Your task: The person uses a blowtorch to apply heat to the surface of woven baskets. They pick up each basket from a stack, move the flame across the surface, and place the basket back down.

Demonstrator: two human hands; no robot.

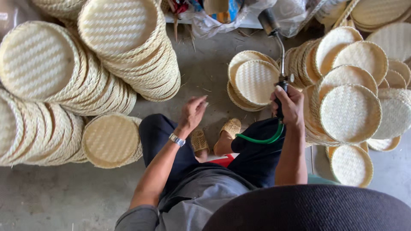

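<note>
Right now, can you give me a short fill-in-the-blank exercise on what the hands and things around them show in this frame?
1. The right hand grips the handle of a gas ____.
2. A ____ hose curves away from below that handle.
3. The left hand is open and holds ____.
4. Stacks of round woven ____ lie on both sides.

Missing words: torch; green; nothing; trays

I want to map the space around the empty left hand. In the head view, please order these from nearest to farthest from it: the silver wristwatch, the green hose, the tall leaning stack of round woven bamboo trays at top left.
From the left hand:
1. Silver wristwatch, on its own wrist, just below.
2. Green hose, to the right, under the right hand.
3. Tall leaning stack of round woven bamboo trays, up and to the left.
</note>
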